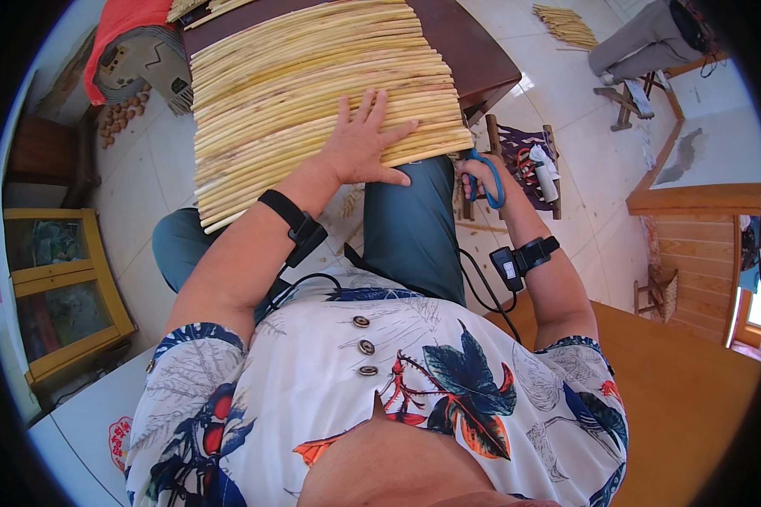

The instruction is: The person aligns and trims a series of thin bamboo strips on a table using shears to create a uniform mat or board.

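Observation:
A flat mat of pale yellow plant stalks (317, 89), laid side by side, lies on a dark red table and reaches over its near edge towards my knees. My left hand (369, 142) rests palm down on the mat's near right part, its fingers spread. At the mat's near right corner, my right hand (477, 177) grips blue-handled scissors (497, 190). The scissors' blades are mostly hidden at the stalk ends, so whether they touch a stalk cannot be told.
Right of my knee stands a low wooden stool (550, 174) holding a white roll and a red-handled tool. More cut stalks (564, 26) lie on the tiled floor, near a person's grey-trousered legs (640, 41). A yellow cabinet (111, 272) stands left; the table corner (513, 76) juts right.

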Available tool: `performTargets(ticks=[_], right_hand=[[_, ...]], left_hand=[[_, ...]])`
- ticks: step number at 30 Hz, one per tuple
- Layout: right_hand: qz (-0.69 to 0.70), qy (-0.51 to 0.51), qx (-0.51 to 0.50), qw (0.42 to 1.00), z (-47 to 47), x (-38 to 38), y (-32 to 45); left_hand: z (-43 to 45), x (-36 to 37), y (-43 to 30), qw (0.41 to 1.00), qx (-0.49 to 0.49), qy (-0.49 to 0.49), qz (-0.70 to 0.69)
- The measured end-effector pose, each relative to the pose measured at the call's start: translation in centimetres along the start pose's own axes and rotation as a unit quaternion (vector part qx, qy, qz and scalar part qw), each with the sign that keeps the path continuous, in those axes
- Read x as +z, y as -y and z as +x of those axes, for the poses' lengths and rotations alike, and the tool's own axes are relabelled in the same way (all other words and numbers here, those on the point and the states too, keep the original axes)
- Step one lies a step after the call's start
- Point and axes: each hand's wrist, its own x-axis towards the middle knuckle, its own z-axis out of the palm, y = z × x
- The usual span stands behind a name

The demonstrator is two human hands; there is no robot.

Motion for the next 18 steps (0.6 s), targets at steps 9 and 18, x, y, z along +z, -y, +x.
performTargets(ticks=[9, 18], right_hand=[[0.038, -0.031, -0.011, 0.999, -0.1, 0.6, -1.5], [0.045, -0.03, -0.023, 0.998, 0.2, 0.8, -0.6]], left_hand=[[0.0, 0.1, 0.0, 1.0, 0.004, 0.0, 0.0], [-0.2, 0.6, -0.2, 1.0, 0.012, -0.021, -0.004]])
